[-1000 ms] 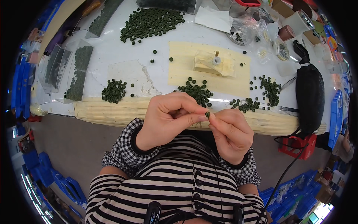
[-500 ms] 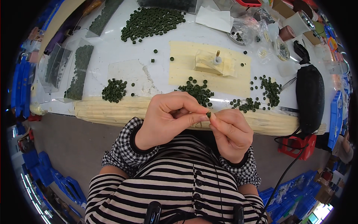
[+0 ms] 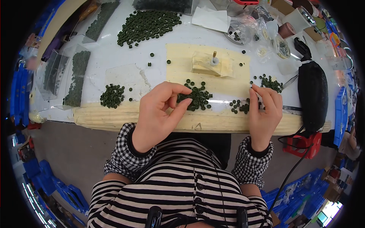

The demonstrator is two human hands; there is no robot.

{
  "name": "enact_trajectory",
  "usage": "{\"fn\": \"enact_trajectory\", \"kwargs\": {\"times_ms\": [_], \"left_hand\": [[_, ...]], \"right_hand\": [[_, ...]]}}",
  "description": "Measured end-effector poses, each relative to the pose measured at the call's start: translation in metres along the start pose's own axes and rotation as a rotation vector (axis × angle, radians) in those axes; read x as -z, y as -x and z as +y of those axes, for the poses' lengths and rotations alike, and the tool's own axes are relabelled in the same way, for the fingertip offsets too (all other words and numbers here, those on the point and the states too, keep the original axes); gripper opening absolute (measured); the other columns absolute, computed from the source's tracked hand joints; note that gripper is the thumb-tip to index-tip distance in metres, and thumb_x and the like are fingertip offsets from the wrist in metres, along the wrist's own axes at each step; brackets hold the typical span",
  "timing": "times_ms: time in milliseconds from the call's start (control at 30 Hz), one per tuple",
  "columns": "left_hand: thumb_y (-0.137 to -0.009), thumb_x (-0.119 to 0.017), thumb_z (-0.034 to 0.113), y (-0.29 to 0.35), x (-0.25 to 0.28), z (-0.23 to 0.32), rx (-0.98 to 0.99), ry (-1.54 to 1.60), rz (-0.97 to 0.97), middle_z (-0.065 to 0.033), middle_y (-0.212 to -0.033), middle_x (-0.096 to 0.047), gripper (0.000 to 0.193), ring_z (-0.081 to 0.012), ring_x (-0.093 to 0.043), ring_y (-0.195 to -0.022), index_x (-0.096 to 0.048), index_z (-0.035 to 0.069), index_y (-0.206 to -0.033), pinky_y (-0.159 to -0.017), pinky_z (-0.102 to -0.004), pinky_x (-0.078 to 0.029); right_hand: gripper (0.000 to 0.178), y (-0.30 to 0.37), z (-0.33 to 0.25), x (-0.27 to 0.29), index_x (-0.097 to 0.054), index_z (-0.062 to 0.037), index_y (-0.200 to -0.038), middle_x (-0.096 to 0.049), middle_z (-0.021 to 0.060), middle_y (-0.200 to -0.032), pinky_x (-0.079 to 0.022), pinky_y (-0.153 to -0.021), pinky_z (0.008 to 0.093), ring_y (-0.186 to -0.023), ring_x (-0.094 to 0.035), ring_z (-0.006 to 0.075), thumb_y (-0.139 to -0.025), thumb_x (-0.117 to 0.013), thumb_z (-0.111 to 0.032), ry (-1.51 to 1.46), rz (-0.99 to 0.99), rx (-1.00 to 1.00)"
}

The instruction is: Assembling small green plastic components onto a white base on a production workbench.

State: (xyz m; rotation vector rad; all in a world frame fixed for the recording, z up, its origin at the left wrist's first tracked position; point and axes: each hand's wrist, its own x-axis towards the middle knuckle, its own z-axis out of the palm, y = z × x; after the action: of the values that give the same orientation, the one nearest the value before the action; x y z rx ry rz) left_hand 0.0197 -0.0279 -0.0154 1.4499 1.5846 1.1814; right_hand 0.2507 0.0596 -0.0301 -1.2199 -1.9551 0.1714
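Observation:
My left hand [image 3: 159, 116] is open, thumb and forefinger apart, at the near left side of the middle pile of small dark green round pieces [image 3: 198, 98]. No piece shows between its fingertips. My right hand [image 3: 266, 112] is over the table's right part, thumb and forefinger tips close together in a pinch. Whatever is between them is too small to make out. Just beyond those tips lies a loose green piece [image 3: 251, 82]. The right hand partly covers a near group of pieces [image 3: 238, 106]; another pile [image 3: 270, 83] lies just past it.
A wrapped block with an upright pin [image 3: 213, 65] stands on yellow paper [image 3: 178, 76]. A large green pile [image 3: 148, 26] lies at the back, a small one [image 3: 112, 95] at left. Clear trays [image 3: 77, 78] stand far left. A black padded object [image 3: 313, 97] and tweezers [image 3: 291, 81] are at right.
My hands have parted from around a small green piece they both pinched. The left went leftward and opened; the right moved right, toward the right-hand pile. The camera view has shifted slightly.

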Motion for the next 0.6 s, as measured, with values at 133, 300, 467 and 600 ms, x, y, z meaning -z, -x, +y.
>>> {"fn": "enact_trajectory", "kwargs": {"times_ms": [133, 300, 467, 600], "left_hand": [[-0.092, -0.052, 0.001, 0.000, 0.001, 0.000, 0.146, 0.562, 0.014, -0.0019, -0.089, -0.055, 0.023, -0.0062, -0.044, -0.068, -0.054, -0.001, -0.115, -0.060, -0.0184, -0.038], [-0.099, -0.040, 0.004, -0.005, 0.008, 0.010, 0.467, 1.075, 0.105, -0.0150, -0.119, -0.057, 0.026, -0.0063, -0.051, -0.075, -0.051, -0.003, -0.121, -0.065, -0.0170, -0.044], [-0.101, -0.043, 0.013, -0.002, 0.012, 0.010, 0.534, 1.288, 0.066, -0.0154, -0.119, -0.059, 0.028, -0.0061, -0.054, -0.073, -0.051, -0.002, -0.123, -0.059, -0.0168, -0.043], [-0.101, -0.044, 0.017, 0.006, 0.011, -0.010, 0.378, 1.453, -0.220, -0.0074, -0.100, -0.064, 0.030, -0.0049, -0.048, -0.067, -0.053, -0.003, -0.122, -0.056, -0.0165, -0.040]], "right_hand": [[0.009, -0.005, 0.010, 0.002, -0.067, -0.0032, -0.081, -0.059, 0.0041, -0.079, -0.042, -0.070, 0.0348, -0.078, -0.053, 0.0233, -0.074, -0.072, -0.004, 0.191, -0.049, 0.060], [0.010, -0.006, 0.009, 0.001, -0.064, -0.0045, -0.078, -0.058, 0.0041, -0.079, -0.041, -0.072, 0.0339, -0.079, -0.053, 0.0230, -0.073, -0.073, -0.005, 0.174, -0.084, 0.062], [0.013, -0.006, 0.003, 0.002, -0.059, -0.0020, -0.081, -0.058, 0.0065, -0.077, -0.044, -0.067, 0.0330, -0.073, -0.054, 0.0232, -0.074, -0.069, 0.001, 0.020, -0.113, 0.013], [0.016, 0.005, -0.017, 0.000, -0.057, 0.0003, -0.085, -0.060, 0.0078, -0.074, -0.047, -0.062, 0.0284, -0.067, -0.058, 0.0194, -0.075, -0.068, 0.005, -0.319, -0.116, -0.137]]}}
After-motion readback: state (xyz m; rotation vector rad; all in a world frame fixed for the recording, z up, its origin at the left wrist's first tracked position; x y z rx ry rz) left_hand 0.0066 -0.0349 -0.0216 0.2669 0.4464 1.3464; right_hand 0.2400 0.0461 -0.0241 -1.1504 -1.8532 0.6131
